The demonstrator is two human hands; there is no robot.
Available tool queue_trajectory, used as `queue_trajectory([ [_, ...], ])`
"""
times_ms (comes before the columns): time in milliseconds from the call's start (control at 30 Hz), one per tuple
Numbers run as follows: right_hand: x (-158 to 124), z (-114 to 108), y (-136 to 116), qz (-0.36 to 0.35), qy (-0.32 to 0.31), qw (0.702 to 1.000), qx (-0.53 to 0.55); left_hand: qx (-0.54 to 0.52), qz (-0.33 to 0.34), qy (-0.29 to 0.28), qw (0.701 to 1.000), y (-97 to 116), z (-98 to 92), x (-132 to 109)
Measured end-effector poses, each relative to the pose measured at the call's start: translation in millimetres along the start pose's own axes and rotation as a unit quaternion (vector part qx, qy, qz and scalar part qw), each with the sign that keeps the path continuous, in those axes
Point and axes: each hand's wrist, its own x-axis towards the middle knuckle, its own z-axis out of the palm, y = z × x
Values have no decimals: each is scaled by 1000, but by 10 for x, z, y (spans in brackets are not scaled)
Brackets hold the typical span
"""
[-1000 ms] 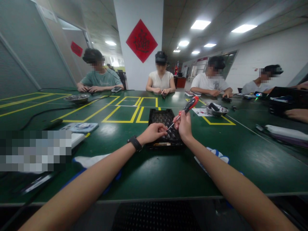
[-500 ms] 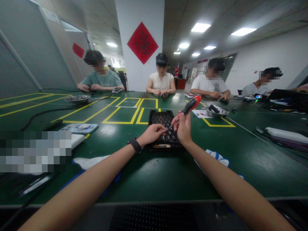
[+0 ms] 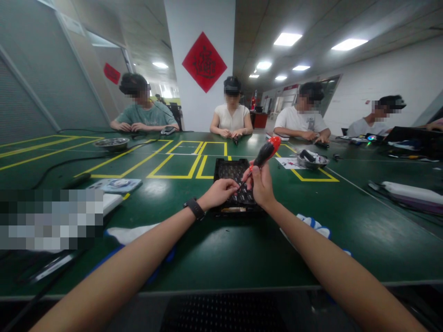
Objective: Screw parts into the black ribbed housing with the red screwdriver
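My right hand (image 3: pixel 263 186) is closed around a screwdriver (image 3: pixel 266 153) with a black and red handle. The handle tilts up to the right, and the shaft slants down to the left. At the shaft's lower end, my left hand (image 3: pixel 221 192) pinches thumb and fingers together; whatever lies between them is too small to make out. Both hands are over a black tray (image 3: pixel 230 171) with rows of small compartments, standing on the green table. Along the tray's front side a pale yellowish piece shows. My left wrist wears a dark watch.
White and blue gloves lie under my left forearm (image 3: pixel 133 234) and beside my right (image 3: pixel 313 225). A phone (image 3: pixel 116 185) rests at left. Metal bowls stand farther back, left (image 3: pixel 111 144) and right (image 3: pixel 312 160). Cables cross the left side. Several people sit along the far edge.
The screwdriver's handle has swung slightly left and its shaft stands a little steeper, with my right hand moving along. My left hand keeps its pinch in nearly the same place.
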Motion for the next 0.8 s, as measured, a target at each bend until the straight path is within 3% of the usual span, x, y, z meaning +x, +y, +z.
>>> queue_trajectory([
  [233, -18, -31, -53, -29, -92, 995, 14, -10, 14, -12, 1000, 17, -19, -10],
  [533, -15, -3, -11, 18, -13, 999, 26, -54, 2, -16, 998, 53, -29, -27],
  [800, 23, 16, 6, 81, 44, 995, 23, -26, -7, 32, 999, 191, -76, -81],
])
